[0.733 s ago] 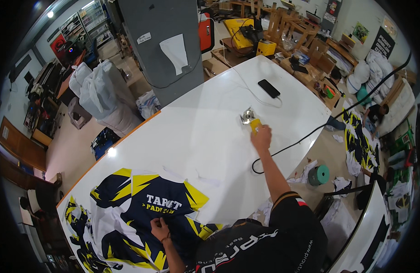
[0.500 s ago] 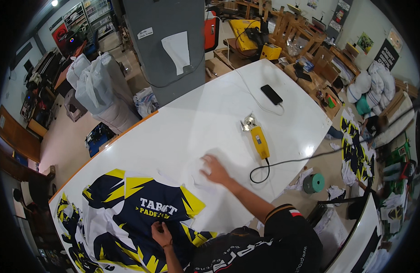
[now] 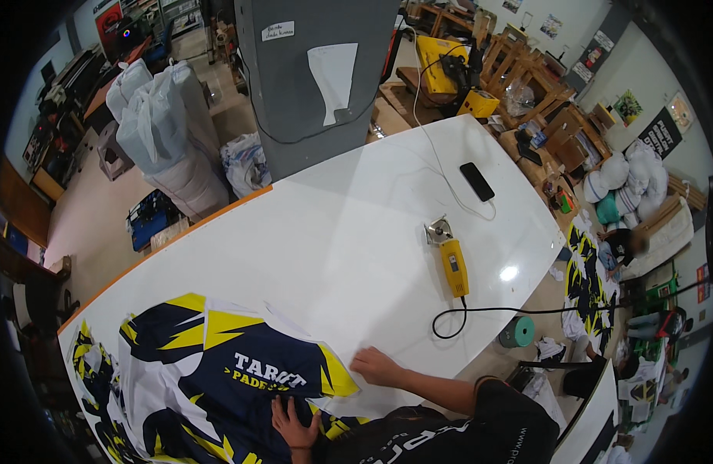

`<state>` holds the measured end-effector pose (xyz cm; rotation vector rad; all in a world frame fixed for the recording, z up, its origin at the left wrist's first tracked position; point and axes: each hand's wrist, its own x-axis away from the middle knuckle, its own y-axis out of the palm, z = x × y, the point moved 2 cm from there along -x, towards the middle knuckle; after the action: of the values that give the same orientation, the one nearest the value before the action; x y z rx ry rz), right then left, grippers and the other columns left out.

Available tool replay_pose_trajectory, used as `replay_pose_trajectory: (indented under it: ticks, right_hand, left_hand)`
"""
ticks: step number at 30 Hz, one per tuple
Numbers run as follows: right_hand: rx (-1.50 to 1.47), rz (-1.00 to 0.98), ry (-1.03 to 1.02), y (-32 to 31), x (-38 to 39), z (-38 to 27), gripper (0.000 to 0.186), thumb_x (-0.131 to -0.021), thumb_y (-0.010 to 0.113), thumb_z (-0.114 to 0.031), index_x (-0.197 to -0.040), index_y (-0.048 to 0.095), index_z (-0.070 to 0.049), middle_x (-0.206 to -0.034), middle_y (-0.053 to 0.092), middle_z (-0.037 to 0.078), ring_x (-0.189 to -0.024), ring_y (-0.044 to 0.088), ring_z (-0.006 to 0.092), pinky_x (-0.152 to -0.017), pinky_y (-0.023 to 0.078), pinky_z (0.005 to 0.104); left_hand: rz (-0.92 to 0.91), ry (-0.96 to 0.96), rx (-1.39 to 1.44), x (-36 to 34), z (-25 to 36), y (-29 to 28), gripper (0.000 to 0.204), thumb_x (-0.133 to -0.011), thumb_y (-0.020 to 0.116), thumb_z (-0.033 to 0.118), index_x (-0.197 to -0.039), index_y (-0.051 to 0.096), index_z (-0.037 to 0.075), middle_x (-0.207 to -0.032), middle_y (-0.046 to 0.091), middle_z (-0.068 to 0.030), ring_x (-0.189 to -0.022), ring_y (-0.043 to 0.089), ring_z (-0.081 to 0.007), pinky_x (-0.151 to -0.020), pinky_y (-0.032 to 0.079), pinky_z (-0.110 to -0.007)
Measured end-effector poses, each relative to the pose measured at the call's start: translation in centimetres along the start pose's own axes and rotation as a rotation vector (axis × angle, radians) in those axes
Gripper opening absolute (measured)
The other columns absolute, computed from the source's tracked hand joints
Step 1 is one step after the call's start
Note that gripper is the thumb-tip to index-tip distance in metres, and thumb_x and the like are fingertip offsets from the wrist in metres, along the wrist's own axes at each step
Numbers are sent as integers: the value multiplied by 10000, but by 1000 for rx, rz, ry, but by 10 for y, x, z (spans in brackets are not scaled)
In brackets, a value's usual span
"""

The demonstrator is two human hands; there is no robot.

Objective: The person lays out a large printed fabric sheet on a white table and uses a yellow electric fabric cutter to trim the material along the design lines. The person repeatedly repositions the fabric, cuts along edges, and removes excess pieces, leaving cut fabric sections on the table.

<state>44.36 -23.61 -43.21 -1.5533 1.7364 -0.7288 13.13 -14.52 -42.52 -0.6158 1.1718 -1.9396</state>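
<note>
A navy, yellow and white jersey piece (image 3: 240,340) with printed lettering lies spread over the near left of the white table. My left hand (image 3: 295,425) rests on its lower part, fingers spread flat. Just past the yellow sleeve edge, my right hand (image 3: 378,366) is closed, low over the tabletop. Its fingers are curled, and whatever they hold, if anything, is hidden. Farther off, a yellow handheld rotary cutter (image 3: 453,267) with a round metal blade lies by itself on the table.
A black phone (image 3: 477,182) on a white cable lies toward the far right of the white table (image 3: 318,240). The cutter's black cord (image 3: 519,310) loops and runs off right. A grey pillar (image 3: 310,93) stands at the far edge. A green roll (image 3: 517,332) sits beyond the right edge.
My right hand has come back from the middle of the table to beside the sleeve edge, its fingers closing. My left hand has moved slightly nearer and flattened on the jersey. The view has shifted.
</note>
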Motion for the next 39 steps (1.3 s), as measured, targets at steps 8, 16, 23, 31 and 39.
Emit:
replay_pose_trajectory:
  ticks: [8, 16, 23, 31, 39]
  right_hand:
    - [7, 123, 203, -9, 98, -28, 72, -915, 693, -126, -968, 645, -119, -898, 624, 45, -855, 635, 250, -783, 453, 384]
    - [137, 313, 166, 2, 106, -34, 129, -887, 731, -183, -952, 639, -118, -884, 631, 55, -839, 640, 249, -780, 455, 391]
    - [84, 437, 205, 2, 104, -35, 130, -888, 727, -220, -887, 662, -108, -857, 657, 81, -827, 655, 288, -767, 488, 424]
    - [104, 490, 137, 2, 102, -41, 128, -832, 763, -155, -832, 647, -102, -811, 665, 85, -764, 649, 320, -694, 477, 457]
    - [113, 521, 180, 4, 97, -37, 171, -857, 755, -231, -849, 644, -100, -793, 646, 90, -728, 631, 335, -690, 467, 457]
  left_hand:
    - [3, 62, -65, -9, -11, 6, 813, -832, 760, 553, -1434, 538, 54, -1594, 387, -245, -1492, 322, -445, -1158, 277, -579]
    - [35, 178, 89, -18, -21, -1, 659, -845, 795, 382, -1372, 581, 51, -1531, 434, -261, -1424, 376, -468, -1153, 309, -586]
    - [30, 314, 276, -21, 13, -6, 402, -843, 817, 248, -1169, 691, 49, -1182, 655, -201, -1151, 596, -395, -1000, 488, -462]
    - [61, 274, 320, 40, 38, -30, 244, -880, 785, 238, -1041, 728, 65, -992, 712, -114, -959, 680, -329, -859, 554, -409]
    - [18, 137, 170, 103, -3, -41, 426, -791, 867, 408, -1064, 754, 101, -1010, 705, -95, -961, 668, -305, -860, 543, -403]
